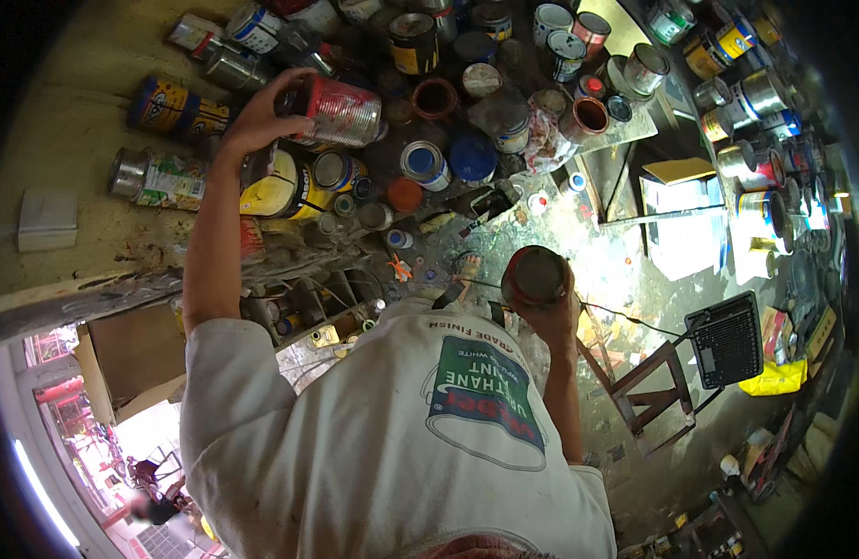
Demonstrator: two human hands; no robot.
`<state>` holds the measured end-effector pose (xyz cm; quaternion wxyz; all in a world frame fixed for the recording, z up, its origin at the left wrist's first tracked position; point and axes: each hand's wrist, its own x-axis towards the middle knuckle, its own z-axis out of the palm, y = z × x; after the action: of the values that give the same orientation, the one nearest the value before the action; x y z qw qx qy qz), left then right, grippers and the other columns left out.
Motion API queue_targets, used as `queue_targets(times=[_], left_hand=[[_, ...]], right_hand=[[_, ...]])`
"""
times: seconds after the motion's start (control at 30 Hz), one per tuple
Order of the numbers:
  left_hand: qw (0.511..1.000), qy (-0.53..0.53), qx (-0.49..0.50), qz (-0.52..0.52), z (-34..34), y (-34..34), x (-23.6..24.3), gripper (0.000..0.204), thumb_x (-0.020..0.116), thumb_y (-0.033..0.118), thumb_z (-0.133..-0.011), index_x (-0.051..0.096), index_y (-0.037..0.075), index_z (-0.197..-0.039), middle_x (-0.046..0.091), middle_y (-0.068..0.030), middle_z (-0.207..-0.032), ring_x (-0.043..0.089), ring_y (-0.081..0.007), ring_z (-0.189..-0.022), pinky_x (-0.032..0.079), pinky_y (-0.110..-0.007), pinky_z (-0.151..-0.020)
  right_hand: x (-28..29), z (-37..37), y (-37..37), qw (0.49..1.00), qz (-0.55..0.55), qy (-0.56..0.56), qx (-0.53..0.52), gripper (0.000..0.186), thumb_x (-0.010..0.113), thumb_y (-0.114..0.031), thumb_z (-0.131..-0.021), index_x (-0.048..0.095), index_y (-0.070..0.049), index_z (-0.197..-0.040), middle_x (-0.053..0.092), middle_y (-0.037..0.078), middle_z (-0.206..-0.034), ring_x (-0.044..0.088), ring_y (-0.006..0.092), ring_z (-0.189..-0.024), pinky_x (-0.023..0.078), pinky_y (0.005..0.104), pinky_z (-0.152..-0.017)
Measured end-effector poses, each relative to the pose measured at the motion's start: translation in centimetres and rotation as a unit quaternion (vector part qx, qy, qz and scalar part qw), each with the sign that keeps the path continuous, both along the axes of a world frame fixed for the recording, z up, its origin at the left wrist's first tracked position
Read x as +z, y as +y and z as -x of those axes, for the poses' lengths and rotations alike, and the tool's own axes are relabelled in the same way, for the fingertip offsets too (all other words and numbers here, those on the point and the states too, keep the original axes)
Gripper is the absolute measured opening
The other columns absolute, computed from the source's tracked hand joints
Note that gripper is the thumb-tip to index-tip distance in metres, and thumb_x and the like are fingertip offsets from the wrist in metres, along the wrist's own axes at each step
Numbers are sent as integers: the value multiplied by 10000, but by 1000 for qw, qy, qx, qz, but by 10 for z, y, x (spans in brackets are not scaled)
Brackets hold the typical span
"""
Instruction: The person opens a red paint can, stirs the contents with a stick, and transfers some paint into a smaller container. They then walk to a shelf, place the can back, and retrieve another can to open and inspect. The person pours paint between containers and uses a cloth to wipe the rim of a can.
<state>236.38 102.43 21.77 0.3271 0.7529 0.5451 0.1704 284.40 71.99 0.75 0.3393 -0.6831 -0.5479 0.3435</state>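
My left hand (266, 116) grips a silver, red-smeared can (344, 112) lying tilted on its side among the crowded cans on the work surface. A yellow can (276, 186) and a silver-topped can (331, 170) stand just below it. My right hand (555, 312) holds a dark-topped round can (534, 275) low in front of my body, above the floor, with my fingers wrapped round its side.
A worn bench (66, 168) bears several paint cans, and more stand along the right shelf (750, 177). A wooden stool (653, 391), a black keyboard-like panel (727, 340), a cable and a yellow bag (774, 377) are at lower right. Cardboard (131, 349) is at lower left.
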Motion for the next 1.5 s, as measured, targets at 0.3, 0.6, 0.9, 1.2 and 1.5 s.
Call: queue_targets(times=[0.3,0.6,0.9,1.2,1.5], left_hand=[[971,-239,-20,-5,-23,-85,47,948,899,90,-690,489,54,-1544,561,-79,-1432,545,-234,-1355,399,-389,-1188],[972,-230,8,-39,0,-100,45,938,907,119,-704,493,82,-1545,572,-70,-1426,545,-216,-1343,424,-382,-1155],[974,185,123,-52,7,-89,-55,1009,928,371,-679,468,131,-1544,543,-193,-1498,528,-388,-1400,463,-493,-1147],[945,231,231,-26,14,-76,-160,1024,876,432,-768,390,110,-1610,480,-216,-1562,491,-389,-1437,441,-483,-1181],[955,242,167,-28,29,-72,-148,1071,894,409,-720,384,91,-1607,519,-223,-1511,518,-388,-1409,476,-493,-1134]], right_hand=[[11,-2,-7,1000,-10,-20,8,1108,1023,-380,-607,429,-147,-1513,681,203,-1332,710,397,-1170,602,499,-913],[5,-6,-20,999,-27,-19,-2,1092,1035,-369,-602,458,-107,-1490,682,205,-1325,708,373,-1180,603,471,-933],[10,-6,-27,999,-27,-23,-3,1083,1034,-366,-604,461,-119,-1489,683,197,-1325,710,361,-1182,608,468,-943],[16,-15,5,999,7,-44,-17,1092,1029,-378,-617,440,-104,-1494,674,194,-1338,697,364,-1202,597,470,-965],[18,7,59,998,47,-41,7,1095,1028,-381,-614,440,-137,-1505,686,179,-1332,703,363,-1195,606,483,-950]])
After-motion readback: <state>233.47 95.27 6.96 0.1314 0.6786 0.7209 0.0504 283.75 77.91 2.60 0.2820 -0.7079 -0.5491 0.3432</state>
